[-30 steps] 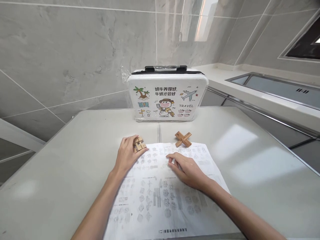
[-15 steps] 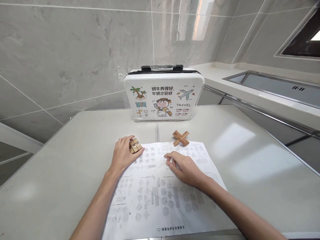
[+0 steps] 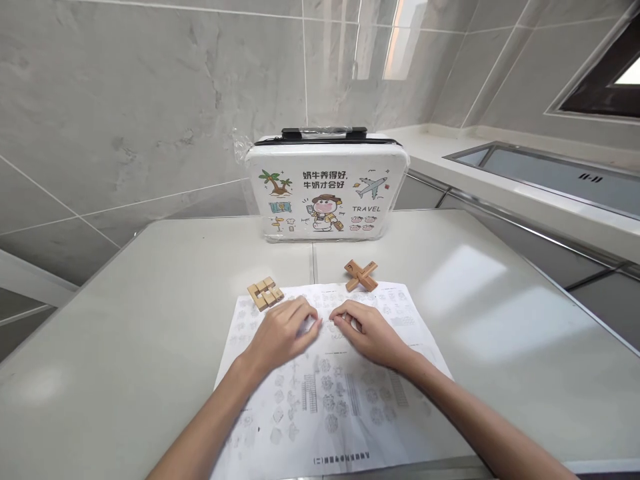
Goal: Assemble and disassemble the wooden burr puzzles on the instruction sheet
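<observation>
My left hand rests on the printed paper sheet, fingers loosely curved and slightly apart, with nothing visible in it. Just beyond its knuckles lies a flat light-wood block puzzle with a gap in its middle, partly over the sheet's far left edge. Facing it, my right hand lies on the sheet's right half, fingers bent, thumb and index a little apart, also holding nothing I can see. A darker, cross-shaped wooden puzzle stands beyond it at the sheet's far edge. Both hands cover parts of the printed diagrams.
A white, cartoon-printed case in clear plastic film stands upright at the back of the pale table. Behind it rises a grey tiled wall. A counter with a sink is at the right.
My left hand has let go of the light-wood puzzle and moved right and nearer to me, close to my right hand. The puzzle stays where it was. My right hand has barely moved.
</observation>
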`<state>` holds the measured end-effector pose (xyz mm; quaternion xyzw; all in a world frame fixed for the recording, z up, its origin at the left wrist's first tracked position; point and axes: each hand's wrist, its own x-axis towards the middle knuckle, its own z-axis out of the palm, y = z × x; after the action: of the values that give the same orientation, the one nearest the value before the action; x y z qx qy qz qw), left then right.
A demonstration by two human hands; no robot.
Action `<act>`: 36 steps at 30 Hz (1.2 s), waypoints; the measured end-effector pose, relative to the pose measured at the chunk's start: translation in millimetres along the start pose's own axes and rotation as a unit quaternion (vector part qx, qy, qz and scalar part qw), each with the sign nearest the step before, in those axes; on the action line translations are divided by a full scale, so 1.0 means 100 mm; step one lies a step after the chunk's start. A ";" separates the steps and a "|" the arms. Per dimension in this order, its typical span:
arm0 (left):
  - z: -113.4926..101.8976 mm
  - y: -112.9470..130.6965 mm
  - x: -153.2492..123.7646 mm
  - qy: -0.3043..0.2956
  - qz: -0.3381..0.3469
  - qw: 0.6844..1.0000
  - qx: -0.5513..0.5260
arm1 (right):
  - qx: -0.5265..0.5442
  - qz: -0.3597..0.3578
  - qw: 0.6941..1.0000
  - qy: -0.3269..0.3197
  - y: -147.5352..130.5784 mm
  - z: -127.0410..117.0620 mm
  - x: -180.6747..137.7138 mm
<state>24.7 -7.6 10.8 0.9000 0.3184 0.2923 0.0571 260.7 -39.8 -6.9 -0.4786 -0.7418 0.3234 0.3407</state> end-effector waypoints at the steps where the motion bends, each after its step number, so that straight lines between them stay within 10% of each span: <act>1: 0.04 0.03 -0.01 -0.010 0.007 1.000 -0.005 | 0.010 0.008 1.000 0.003 0.00 0.00 0.01; 13: 0.17 0.05 -0.05 -0.052 0.039 0.998 -0.007 | 0.149 0.109 0.982 0.026 0.06 -0.04 0.04; 28: 0.19 0.04 -0.05 -0.046 0.045 0.998 -0.014 | 0.557 0.253 0.789 0.064 0.23 -0.15 0.16; 36: 0.19 0.04 -0.06 -0.053 0.041 0.998 -0.013 | 0.590 0.217 0.774 0.072 0.31 -0.20 0.18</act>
<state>33.6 -12.9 -6.8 0.9257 0.2738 0.2503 0.0739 286.8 -9.1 -17.4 -0.3535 -0.2550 0.7278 0.5295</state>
